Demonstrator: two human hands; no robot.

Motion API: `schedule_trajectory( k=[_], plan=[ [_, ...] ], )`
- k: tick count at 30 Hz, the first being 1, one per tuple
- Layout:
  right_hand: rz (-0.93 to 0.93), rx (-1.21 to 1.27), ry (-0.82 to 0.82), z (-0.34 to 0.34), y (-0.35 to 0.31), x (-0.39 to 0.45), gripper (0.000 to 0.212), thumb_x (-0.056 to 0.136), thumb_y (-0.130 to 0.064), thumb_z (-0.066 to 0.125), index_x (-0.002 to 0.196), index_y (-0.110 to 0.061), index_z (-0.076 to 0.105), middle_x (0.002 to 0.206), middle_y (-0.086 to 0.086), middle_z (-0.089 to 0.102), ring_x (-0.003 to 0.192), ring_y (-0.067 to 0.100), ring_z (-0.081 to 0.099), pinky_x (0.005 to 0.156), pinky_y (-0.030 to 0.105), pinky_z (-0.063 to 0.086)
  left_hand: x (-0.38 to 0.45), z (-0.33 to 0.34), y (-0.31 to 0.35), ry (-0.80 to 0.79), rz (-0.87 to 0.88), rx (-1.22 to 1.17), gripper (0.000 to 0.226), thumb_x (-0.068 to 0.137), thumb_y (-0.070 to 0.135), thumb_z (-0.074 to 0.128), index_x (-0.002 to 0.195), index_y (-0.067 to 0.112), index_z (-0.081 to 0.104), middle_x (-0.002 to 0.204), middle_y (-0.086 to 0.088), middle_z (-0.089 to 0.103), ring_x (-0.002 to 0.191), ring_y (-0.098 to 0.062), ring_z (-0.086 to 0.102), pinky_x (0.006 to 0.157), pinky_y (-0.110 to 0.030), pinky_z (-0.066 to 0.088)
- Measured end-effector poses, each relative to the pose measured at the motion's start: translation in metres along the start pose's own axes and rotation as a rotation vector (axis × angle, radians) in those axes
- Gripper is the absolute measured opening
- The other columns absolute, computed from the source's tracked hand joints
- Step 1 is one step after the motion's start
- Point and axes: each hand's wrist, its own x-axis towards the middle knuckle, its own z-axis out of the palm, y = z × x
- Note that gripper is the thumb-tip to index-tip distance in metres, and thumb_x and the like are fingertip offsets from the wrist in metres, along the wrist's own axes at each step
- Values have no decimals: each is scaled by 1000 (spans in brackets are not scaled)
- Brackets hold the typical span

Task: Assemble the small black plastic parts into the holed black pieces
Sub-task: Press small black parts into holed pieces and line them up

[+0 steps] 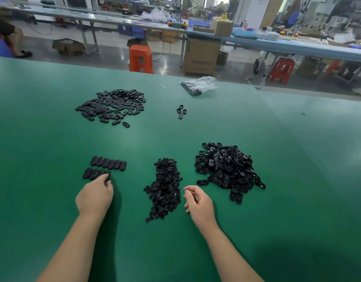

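oval piece [108, 174] is pinched by the left hand [95, 197] at the right end of the lower row [94, 173] | small parts pile [164, 188] is heaped mid-bench [43, 123], holed pieces pile [228, 169] just right of it | right hand [198, 202] is held loosely curled, grasping nothing | finished pile [112, 104] is spread toward the far edge

The fingertips of the left hand [95, 195] are being hidden behind its own knuckles, so the hold on the oval black piece [107, 176] at the near row's right end is not being shown clearly. Both forearms are being cut off by the near edge. The contents of the far plastic bag [199, 84] are being blurred beyond telling.
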Motion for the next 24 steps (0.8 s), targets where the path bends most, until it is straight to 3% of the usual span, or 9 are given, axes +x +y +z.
schedule_trajectory(
  k=[5,10,12,14,17,24],
  plan=[
    [7,11,3,1,0,0,16,102,-22,55,98,-32,68,83,-4,71,67,6,66,60,24,57,-5,-2,5,12,62,-46,35,99,29,51,133,31,61,93,-6,73,84,-30,65,64,-31,44],
    [4,3,8,1,-1,0,16,102,-22,56,98,-31,68,82,-4,71,66,4,65,58,22,55,-20,7,31,-162,406,-220,21,97,31,62,114,28,74,95,11,67,82,-10,60,72,-31,52],
    [3,2,9,1,-1,-1,17,102,-21,56,97,-32,67,81,-4,71,65,4,65,58,22,55,-25,14,40,-237,485,-206,22,98,31,61,117,29,73,96,11,63,91,-12,57,83,-34,50],
    [5,-1,8,2,0,-2,17,102,-20,56,96,-32,67,80,-4,71,65,4,65,59,22,56,-27,22,44,-258,492,-173,26,100,28,59,122,31,71,99,10,59,94,-14,53,89,-35,46],
    [1,-4,10,1,-1,-1,17,102,-19,56,96,-31,67,80,-4,71,65,5,65,59,23,56,-29,30,48,-238,489,-110,27,100,29,57,123,35,70,97,11,55,89,-14,46,86,-32,38],
    [4,-8,15,2,0,0,18,102,-19,56,95,-31,68,72,-7,69,62,4,62,58,22,55,-33,33,57,-162,407,-167,13,95,32,65,104,33,74,90,14,58,84,-9,55,87,-32,39]
  ],
)
